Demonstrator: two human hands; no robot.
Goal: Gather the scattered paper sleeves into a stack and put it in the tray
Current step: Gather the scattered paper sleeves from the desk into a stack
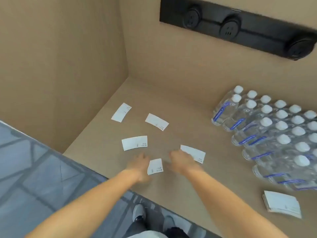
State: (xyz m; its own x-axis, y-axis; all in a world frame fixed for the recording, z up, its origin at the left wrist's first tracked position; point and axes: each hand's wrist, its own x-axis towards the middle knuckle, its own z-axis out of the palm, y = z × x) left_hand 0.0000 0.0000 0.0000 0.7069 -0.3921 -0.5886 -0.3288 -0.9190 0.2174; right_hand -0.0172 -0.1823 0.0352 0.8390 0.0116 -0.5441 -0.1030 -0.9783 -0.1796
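Several white paper sleeves lie scattered on the tan counter (171, 103): one far left (121, 112), one at the back (157, 121), one in the middle (134, 142). My left hand (139, 163) grips the left edge of a small sleeve (155, 166) that looks lifted and tilted. My right hand (180, 160) lies blurred over the left end of another sleeve (195, 153); its fingers cannot be made out. I see no tray in this view.
Rows of water bottles (274, 131) with white caps fill the right side of the counter. A neat stack of sleeves (282, 203) sits at the front right. Tan walls close the left and back, with a black socket strip (229, 28) above. The floor and my shoes (139, 212) show below.
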